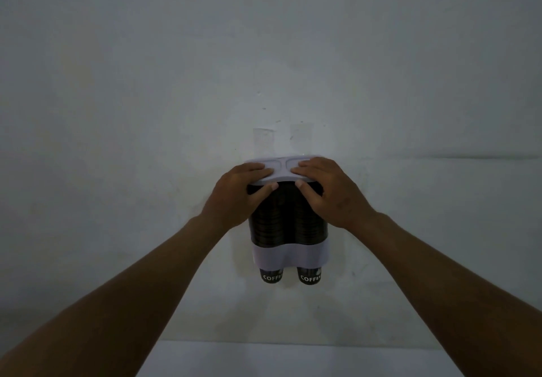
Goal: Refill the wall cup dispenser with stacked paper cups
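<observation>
On the dispenser lid (283, 171), left hand (239, 193) and right hand (328, 191) each grip its edge, fingers above, thumbs below

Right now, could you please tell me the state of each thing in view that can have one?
Dispenser: on the wall, both columns loaded with dark cups.
Lid: on top of the dispenser, under both hands.
Left cup: sticks out of the bottom opening.
Right cup: sticks out of the bottom opening.
Left hand: fingers on the lid, thumb under its front edge.
Right hand: the same grip, mirrored.
</observation>
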